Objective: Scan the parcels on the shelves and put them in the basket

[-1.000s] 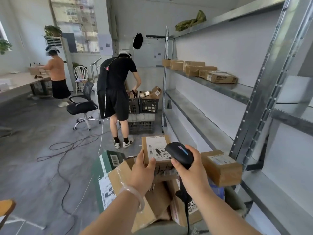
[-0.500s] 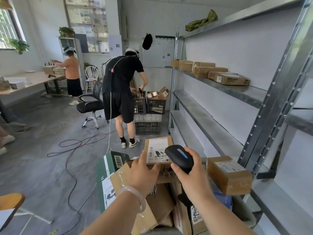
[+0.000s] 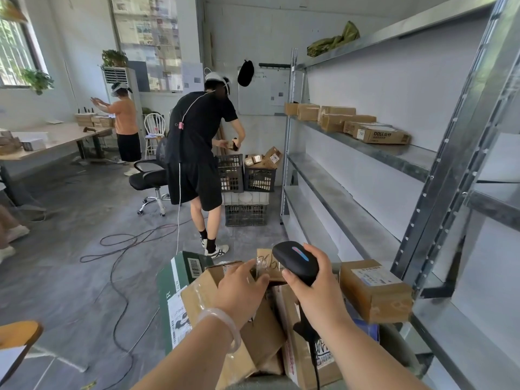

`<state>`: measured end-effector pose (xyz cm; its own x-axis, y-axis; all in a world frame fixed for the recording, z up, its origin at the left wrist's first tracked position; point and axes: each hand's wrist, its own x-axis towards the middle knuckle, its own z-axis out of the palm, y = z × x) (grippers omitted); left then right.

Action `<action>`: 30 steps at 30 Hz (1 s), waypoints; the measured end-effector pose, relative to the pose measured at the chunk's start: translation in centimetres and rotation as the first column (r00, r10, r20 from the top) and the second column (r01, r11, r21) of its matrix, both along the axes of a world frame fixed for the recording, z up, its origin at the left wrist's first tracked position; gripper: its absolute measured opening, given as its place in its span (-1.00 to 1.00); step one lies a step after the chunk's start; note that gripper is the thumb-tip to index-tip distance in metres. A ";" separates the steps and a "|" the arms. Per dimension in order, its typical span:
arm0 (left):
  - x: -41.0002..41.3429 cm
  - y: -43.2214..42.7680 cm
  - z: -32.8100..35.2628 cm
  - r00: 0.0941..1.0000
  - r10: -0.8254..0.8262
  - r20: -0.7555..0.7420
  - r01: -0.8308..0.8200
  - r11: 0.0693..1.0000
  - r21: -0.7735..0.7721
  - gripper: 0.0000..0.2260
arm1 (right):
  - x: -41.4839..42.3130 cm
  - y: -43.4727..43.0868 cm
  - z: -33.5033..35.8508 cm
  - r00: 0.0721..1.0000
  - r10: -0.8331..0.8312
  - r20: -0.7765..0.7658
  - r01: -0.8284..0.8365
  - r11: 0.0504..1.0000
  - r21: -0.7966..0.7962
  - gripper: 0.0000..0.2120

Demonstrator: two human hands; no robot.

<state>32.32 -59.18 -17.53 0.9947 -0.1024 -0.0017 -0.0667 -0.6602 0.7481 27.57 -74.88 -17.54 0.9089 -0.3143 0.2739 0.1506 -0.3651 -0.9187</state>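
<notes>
Parcel (image 3: 266, 263) tipped down, label hidden, scribbled brown face, scanner (image 3: 295, 260) near

Grey floor (image 3: 70, 277), white walls (image 3: 78, 38), window (image 3: 14, 52) left, black office chair (image 3: 149, 178), long table (image 3: 56, 139).

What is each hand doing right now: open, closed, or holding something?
Left hand: fingers curled over a small cardboard parcel, holding it.
Right hand: grips the black barcode scanner.
</notes>
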 end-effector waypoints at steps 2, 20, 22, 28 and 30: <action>-0.3 0.0 0.1 1.000 -0.007 0.022 0.007 1.000 -0.016 -0.47 | -0.2 -0.1 -0.1 1.000 -0.007 -0.014 0.008 1.000 0.010 -0.42; -2.8 -0.8 0.4 0.982 -0.098 0.161 0.091 0.994 0.052 -0.38 | -3.9 -2.1 0.5 0.998 -0.058 0.000 0.058 0.998 -0.005 -0.42; -3.3 -1.3 0.7 0.980 -0.104 0.172 0.096 0.994 0.053 -0.38 | -4.5 -2.4 0.8 0.998 -0.058 0.003 0.058 0.998 -0.008 -0.41; -5.6 -3.1 1.4 0.966 -0.162 0.201 0.161 0.987 0.020 -0.40 | -7.2 -3.5 1.7 0.995 -0.093 0.025 0.093 0.996 -0.015 -0.44; -6.2 -3.8 1.7 0.961 -0.190 0.202 0.190 0.982 0.019 -0.40 | -8.5 -3.9 2.0 0.992 -0.122 0.035 0.123 0.991 -0.041 -0.44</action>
